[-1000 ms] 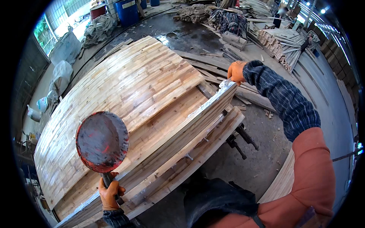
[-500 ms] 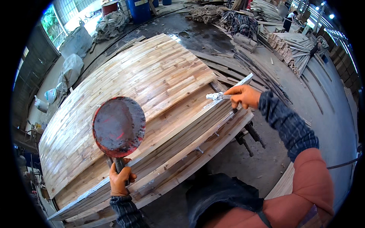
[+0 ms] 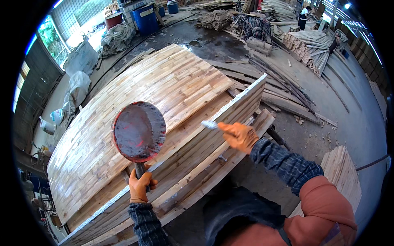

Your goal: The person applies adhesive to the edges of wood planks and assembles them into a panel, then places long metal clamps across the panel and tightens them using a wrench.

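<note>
My left hand (image 3: 140, 186), in an orange glove, is closed around the handle of a round frying pan (image 3: 138, 131) with a reddish rim and a greyish-white coating inside. My right hand (image 3: 240, 137), gloved in orange too, grips a brush (image 3: 209, 124) whose bristles are covered in white paste. The brush tip is by the upper edge of a wooden panel (image 3: 193, 141) standing on edge; whether it touches cannot be made out. White paste lines that edge at both its far right and near left parts. Behind it lies a large panel of joined wood strips (image 3: 135, 88).
More boards and a clamp (image 3: 278, 137) sit on the near side of the upright panel. Stacked lumber (image 3: 305, 51) and long loose planks lie at the right. Blue barrels (image 3: 147, 19) and filled sacks (image 3: 78, 88) stand at the back left. Another person (image 3: 303, 18) is far off.
My right hand and the brush have moved left and nearer along the upright panel's edge. The pan in my left hand has shifted slightly right. The view has turned a little.
</note>
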Available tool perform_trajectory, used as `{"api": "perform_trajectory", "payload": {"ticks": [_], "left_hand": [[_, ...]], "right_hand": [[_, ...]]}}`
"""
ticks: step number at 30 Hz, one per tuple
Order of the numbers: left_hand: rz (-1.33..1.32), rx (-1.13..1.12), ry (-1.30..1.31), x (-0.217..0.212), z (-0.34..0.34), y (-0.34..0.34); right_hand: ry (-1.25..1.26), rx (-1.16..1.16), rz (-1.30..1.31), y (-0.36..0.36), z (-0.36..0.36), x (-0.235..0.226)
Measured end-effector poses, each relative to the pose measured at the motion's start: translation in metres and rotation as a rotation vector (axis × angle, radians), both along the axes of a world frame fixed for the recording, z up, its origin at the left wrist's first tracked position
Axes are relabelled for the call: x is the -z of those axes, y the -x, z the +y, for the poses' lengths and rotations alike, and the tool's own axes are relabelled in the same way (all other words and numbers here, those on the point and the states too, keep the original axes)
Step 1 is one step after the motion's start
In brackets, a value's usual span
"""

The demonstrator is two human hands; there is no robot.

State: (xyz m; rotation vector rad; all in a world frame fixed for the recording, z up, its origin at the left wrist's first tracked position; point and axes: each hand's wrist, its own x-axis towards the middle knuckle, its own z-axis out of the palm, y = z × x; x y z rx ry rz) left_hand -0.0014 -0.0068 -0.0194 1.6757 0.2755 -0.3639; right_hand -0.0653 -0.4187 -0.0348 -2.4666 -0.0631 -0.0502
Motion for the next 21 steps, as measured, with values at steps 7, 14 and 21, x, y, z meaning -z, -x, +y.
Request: {"api": "perform_trajectory", "payload": {"ticks": [7, 14, 21], "left_hand": [[-0.016, -0.003, 0.014, -0.003, -0.002, 0.004], [-0.012, -0.025, 0.029, -0.014, -0.015, 0.008], [0.001, -0.044, 0.007, -0.012, -0.012, 0.009]], "right_hand": [[0.23, 0.35, -0.037, -0.009, -0.112, -0.031], [0.557, 0.293, 0.183, -0.082, -0.159, -0.085], [0.699, 0.089, 0.705, -0.163, -0.127, -0.113]]}}
